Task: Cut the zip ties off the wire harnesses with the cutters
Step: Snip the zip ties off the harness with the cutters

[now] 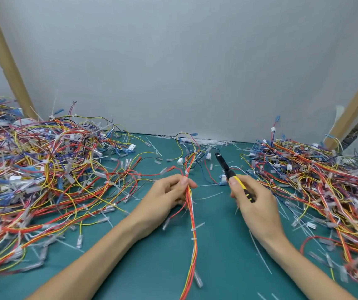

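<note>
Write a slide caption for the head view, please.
Left hand grips a wire harness; right hand holds the cutters beside it.

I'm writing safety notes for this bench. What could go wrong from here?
1. The zip tie sits just beyond the fingertips of the left hand, so the cutters in the right hand might nip a finger.
2. That tie hugs the wire harness; the blades may nick a wire.

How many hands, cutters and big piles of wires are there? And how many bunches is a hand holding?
Hands: 2, the left hand and the right hand
Cutters: 1, in the right hand
Big wire piles: 2, the left pile and the right pile
Held wire harness: 1, in the left hand
Total: 6
</note>
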A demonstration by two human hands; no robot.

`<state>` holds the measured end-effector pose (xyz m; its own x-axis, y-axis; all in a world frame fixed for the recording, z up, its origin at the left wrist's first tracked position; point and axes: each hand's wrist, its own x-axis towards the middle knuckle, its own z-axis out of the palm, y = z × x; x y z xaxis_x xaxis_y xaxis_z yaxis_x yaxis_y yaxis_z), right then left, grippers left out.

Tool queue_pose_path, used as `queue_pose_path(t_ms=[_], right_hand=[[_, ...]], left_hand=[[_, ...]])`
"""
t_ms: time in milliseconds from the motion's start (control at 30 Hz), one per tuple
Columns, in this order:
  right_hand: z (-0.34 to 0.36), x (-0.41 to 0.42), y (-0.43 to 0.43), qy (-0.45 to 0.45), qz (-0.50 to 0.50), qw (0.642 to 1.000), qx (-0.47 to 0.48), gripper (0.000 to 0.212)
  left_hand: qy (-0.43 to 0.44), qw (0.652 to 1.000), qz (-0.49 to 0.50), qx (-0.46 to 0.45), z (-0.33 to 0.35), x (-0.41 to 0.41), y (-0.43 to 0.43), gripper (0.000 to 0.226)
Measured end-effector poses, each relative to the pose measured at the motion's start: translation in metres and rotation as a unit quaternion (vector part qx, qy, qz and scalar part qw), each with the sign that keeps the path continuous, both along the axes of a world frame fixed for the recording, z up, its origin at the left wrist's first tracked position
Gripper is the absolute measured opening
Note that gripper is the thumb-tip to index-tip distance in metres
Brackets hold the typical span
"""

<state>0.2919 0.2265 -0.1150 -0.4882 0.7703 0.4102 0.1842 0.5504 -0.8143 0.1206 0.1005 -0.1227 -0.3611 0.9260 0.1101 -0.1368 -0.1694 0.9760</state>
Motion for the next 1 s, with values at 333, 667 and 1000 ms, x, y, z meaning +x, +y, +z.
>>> queue_pose_path(t_ms=[333,667,1000], right_hand=[[-0.0018,-0.0003,-0.0023,-0.056,-0.035,0.996,0.054,0.036],[-0.0012,0.0012,-0.0038,-0.098,-0.048,0.99,0.085,0.034],[-0.0027,0.0026,-0.0062,-0.155,-0.023,0.979,0.132,0.048]], left_hand=[[-0.022,1.0,-0.013,0.012,-0.0014,-0.0015,-0.0011,0.025],[0.022,0.996,0.085,0.002,0.0041,0.0071,-0.0015,0.028],[0.177,0.957,0.229,-0.001,0.0022,0.0059,-0.0035,0.028]])
